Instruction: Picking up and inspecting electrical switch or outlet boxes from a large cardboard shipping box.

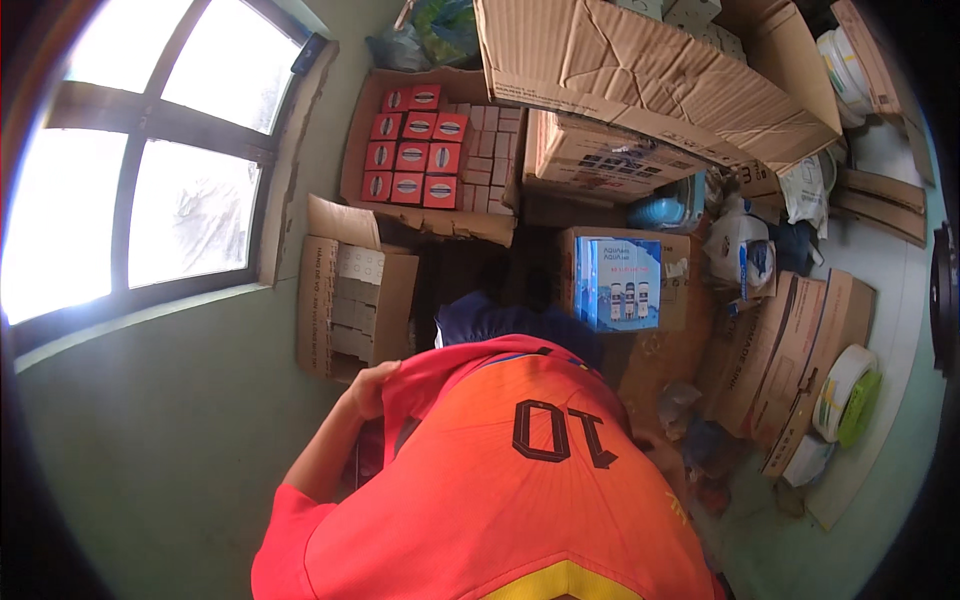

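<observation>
My left hand (pixel 373 390) is closed on the raised hem of a red-orange sports shirt (pixel 480 480), which I am wearing. The hem is pulled up and out at the left, and the shirt front fills the lower middle. At the right side of the shirt, a little of my right hand or wrist (pixel 657 448) shows; its fingers are hidden behind the cloth and in shadow. Dark blue shorts (pixel 510 325) show beyond the hem.
Left of me stands an open carton of white boxes (pixel 355 300); farther off, a carton holds red boxes (pixel 412 155). A blue printed box (pixel 618 285) lies ahead. Large cardboard (pixel 640 75) overhangs the far side. Flat cartons (pixel 770 360) lean at right; a window (pixel 160 150) is at left.
</observation>
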A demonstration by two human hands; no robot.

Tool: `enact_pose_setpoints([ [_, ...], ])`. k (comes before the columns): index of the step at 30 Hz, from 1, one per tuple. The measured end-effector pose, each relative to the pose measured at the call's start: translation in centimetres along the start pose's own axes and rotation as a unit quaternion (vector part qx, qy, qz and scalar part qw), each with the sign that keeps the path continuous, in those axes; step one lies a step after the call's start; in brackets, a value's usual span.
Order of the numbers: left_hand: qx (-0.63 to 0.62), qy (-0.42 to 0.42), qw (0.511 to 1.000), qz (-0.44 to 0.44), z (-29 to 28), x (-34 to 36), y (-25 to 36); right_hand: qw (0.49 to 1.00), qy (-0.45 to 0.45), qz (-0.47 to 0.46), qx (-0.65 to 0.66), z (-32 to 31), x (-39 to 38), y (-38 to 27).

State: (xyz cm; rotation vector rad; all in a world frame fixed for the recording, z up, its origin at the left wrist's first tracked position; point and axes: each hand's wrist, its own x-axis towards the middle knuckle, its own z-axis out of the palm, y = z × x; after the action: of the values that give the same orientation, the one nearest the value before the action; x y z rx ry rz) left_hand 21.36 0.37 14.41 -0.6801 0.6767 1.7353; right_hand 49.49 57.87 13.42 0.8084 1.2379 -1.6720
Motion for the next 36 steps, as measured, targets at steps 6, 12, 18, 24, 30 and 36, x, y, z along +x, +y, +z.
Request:
enact_pose_setpoints([
  [6, 0.035, -0.013, 0.990, -0.133, 0.1, -5.8, -2.1, 0.992, 0.071, 0.014, 0.102, 1.7, -2.2, 0.8],
  [12, 0.114, -0.010, 0.976, -0.183, -3.1, -4.3, -4.8, 0.992, 0.075, 0.015, 0.102, 2.1, 0.1, 2.2],
  [18, 0.012, 0.121, 0.991, -0.053, -2.5, 3.1, -3.8, 0.990, 0.076, -0.027, 0.114, 1.5, 2.2, 2.0],
  [24, 0.076, -0.032, 0.981, 0.178, -1.4, 9.8, 8.1, 0.949, 0.056, -0.306, 0.055, -2.8, 10.8, -5.8],
  [30, 0.699, 0.212, 0.672, 0.119, -13.1, 17.6, 5.2, 0.980, 0.067, -0.008, -0.189, 0.5, 16.9, -8.2],
  [36, 0.614, 0.281, 0.737, 0.010, -26.7, 13.6, -11.1, 0.951, 0.303, -0.041, 0.041, 12.0, 15.4, 4.4],
])
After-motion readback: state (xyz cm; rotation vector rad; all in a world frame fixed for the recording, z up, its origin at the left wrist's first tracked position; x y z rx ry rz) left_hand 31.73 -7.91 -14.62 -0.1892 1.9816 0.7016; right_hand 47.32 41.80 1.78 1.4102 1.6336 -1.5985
